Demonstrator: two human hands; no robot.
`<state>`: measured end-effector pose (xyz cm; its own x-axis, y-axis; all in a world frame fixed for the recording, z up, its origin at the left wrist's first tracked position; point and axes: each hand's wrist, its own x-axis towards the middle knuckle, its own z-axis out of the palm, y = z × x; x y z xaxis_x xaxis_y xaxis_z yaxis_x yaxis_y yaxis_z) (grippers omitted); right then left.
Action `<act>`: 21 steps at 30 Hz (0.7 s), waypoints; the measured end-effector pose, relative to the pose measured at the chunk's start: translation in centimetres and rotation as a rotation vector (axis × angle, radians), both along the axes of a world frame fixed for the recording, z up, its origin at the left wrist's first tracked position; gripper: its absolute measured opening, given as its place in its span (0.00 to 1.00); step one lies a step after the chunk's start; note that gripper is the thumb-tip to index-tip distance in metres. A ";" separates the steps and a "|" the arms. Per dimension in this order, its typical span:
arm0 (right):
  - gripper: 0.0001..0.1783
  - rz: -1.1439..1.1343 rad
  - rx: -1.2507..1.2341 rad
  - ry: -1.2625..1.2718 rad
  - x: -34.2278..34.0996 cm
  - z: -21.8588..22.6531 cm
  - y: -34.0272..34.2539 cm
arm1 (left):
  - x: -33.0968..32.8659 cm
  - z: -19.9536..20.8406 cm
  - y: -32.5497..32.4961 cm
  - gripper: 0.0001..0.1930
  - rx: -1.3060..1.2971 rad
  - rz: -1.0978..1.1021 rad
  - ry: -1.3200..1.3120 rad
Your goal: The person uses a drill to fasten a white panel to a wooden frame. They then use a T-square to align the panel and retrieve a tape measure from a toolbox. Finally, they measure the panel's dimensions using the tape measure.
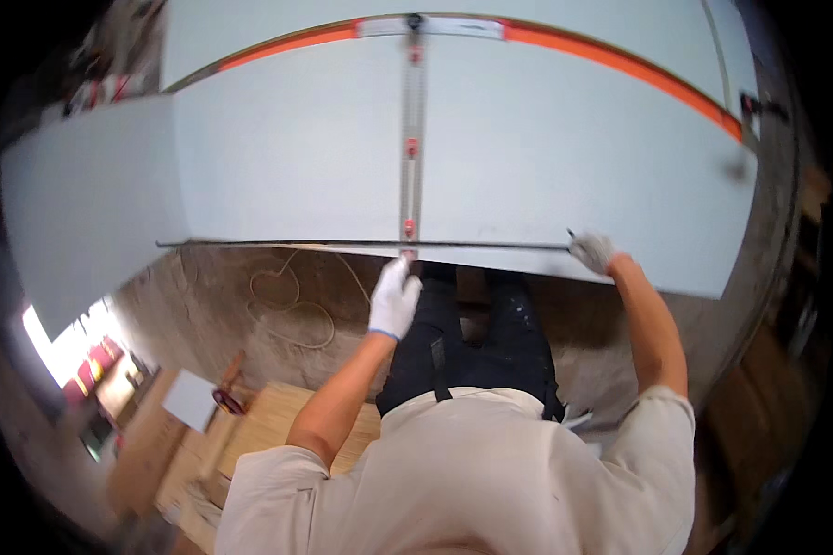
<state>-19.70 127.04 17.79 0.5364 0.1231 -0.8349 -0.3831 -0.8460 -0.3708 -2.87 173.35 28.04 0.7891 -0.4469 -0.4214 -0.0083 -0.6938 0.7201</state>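
Note:
My left hand [396, 298], in a white glove with a blue cuff, has its fingers curled at the near end of a long slotted ruler [414, 111] with red pieces along it. My right hand [592, 252], in a greyish glove, is closed at the right end of a long, thin dark strip [491, 244]. A short dark tip pokes out above its fingers; I cannot tell what it belongs to. The strip runs sideways along the near edge of a large pale board [565, 139], crosses the ruler's near end, and reaches past my left hand.
An orange rail [620, 67] crosses the board's far part, with a dark clamp [752, 104] at its right end. Another pale panel [88, 203] stands at left. A looped pale cord [292, 305] lies below the board. Behind my left arm are a wooden surface [287, 421] and a tape roll [229, 400].

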 end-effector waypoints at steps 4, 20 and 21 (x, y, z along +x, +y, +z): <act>0.17 -0.064 0.033 -0.050 -1.9 9.0 1.6 | -8.7 4.6 5.0 0.26 0.112 0.006 0.299; 0.24 -0.283 0.233 -0.184 -1.6 18.1 13.5 | -3.9 13.3 -6.7 0.23 -0.265 0.272 0.432; 0.23 -0.342 0.263 -0.203 0.0 19.5 15.5 | -2.6 14.9 -6.5 0.21 -0.092 0.088 0.433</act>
